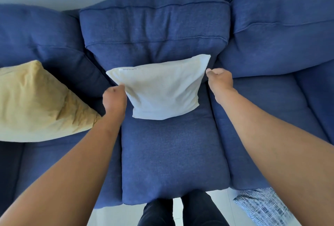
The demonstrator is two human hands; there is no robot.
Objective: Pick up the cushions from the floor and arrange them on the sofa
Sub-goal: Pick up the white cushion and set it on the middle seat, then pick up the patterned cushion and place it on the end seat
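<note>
A white cushion (160, 88) leans against the middle back pad of the blue sofa (173, 149), resting on the middle seat. My left hand (114, 99) pinches its left edge near the upper corner. At the cushion's upper right corner sits my right hand (219, 78), fingers curled and thumb touching the edge; whether it grips the fabric is unclear. A yellow cushion (38, 104) lies tilted on the left seat, apart from both hands.
A cushion with a blue-and-white pattern (262, 206) lies on the pale floor by the sofa's front right. My dark-trousered legs (177, 211) stand against the front of the middle seat. A pale wall runs behind the sofa.
</note>
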